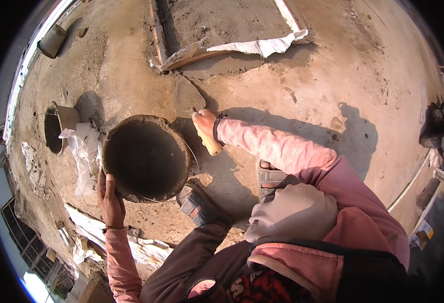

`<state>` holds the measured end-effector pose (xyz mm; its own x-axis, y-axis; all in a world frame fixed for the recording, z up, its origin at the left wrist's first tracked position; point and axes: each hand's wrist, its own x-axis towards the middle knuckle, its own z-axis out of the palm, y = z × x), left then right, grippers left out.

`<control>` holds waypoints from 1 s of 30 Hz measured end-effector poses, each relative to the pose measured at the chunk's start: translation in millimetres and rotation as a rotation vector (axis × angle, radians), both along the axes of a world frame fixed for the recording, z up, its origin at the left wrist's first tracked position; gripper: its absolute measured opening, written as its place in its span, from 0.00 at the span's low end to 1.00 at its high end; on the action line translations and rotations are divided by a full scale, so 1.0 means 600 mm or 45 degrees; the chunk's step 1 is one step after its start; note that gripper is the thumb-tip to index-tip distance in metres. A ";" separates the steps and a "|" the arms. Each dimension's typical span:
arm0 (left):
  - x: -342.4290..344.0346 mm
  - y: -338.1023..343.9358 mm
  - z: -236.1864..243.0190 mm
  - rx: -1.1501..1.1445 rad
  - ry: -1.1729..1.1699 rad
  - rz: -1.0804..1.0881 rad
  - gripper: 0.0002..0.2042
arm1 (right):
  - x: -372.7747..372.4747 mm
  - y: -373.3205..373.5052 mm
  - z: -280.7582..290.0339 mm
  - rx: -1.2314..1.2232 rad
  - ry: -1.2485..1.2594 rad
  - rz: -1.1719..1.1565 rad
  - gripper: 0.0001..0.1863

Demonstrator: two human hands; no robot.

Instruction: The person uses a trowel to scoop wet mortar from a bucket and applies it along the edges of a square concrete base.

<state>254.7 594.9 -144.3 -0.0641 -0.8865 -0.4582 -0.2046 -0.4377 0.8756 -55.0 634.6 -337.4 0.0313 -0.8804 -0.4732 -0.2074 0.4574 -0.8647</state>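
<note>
A dark, mortar-crusted bucket (131,122) stands in front of me, its opening facing up and its inside in deep shadow. My left hand (112,201) is closed on its near left rim, thumb in view and the other fingers partly hidden. Beyond the bucket's right side, my right hand (206,124) is wrapped round the pale wooden handle of a trowel (188,97). The trowel's grey, mortar-coated blade points away from me, close to the corner of a wooden frame (196,60). Wet grey mortar (227,22) fills the frame.
White torn sheeting (270,46) hangs over the frame's near edge. Two smaller buckets, one tipped (69,118) and another farther off (53,41), lie to the left. A white plastic sack (84,151) is beside the big bucket. My sandalled foot (202,202) is close to it.
</note>
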 end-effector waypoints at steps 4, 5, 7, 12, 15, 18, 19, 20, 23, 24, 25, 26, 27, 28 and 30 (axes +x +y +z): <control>0.001 -0.001 -0.007 -0.021 -0.008 -0.025 0.23 | -0.051 0.004 0.037 -0.226 0.620 0.149 0.20; -0.004 0.001 -0.007 -0.005 -0.023 -0.009 0.23 | -0.071 0.010 0.047 -0.152 0.591 0.177 0.19; 0.002 0.002 -0.009 0.010 -0.036 0.003 0.22 | -0.129 0.002 0.066 -0.025 0.531 0.231 0.17; 0.009 0.009 -0.005 -0.017 0.020 0.001 0.21 | -0.251 0.045 0.068 0.344 0.341 0.244 0.15; 0.001 0.013 0.011 -0.004 0.059 -0.034 0.21 | -0.241 0.107 0.111 0.100 0.610 0.363 0.17; -0.044 0.012 0.002 -0.057 0.064 -0.224 0.24 | -0.194 0.128 0.188 -0.339 0.533 0.503 0.16; -0.056 0.016 0.004 -0.034 -0.047 -0.267 0.25 | -0.182 0.128 0.201 -0.492 0.498 0.552 0.16; -0.067 0.023 0.005 -0.096 -0.077 -0.304 0.26 | -0.157 0.109 0.223 -0.398 0.607 0.715 0.16; -0.074 0.044 0.002 -0.221 -0.209 -0.390 0.28 | -0.047 0.035 0.262 -0.317 0.979 1.100 0.17; -0.079 0.047 0.007 -0.218 -0.252 -0.435 0.29 | -0.024 0.015 0.252 -0.415 1.104 1.166 0.18; -0.081 0.049 0.010 -0.191 -0.235 -0.446 0.29 | 0.006 -0.004 0.223 -0.456 1.205 1.145 0.20; -0.077 0.055 0.009 -0.200 -0.245 -0.427 0.29 | 0.037 -0.014 0.199 -0.494 1.300 1.131 0.21; -0.074 0.058 0.004 -0.209 -0.254 -0.408 0.29 | 0.057 -0.011 0.199 -0.549 1.459 1.523 0.19; -0.069 0.061 0.000 -0.218 -0.264 -0.388 0.29 | 0.071 -0.003 0.200 -0.420 1.349 1.694 0.15; -0.064 0.067 -0.003 -0.224 -0.316 -0.348 0.29 | 0.078 0.005 0.219 -0.284 1.146 1.961 0.10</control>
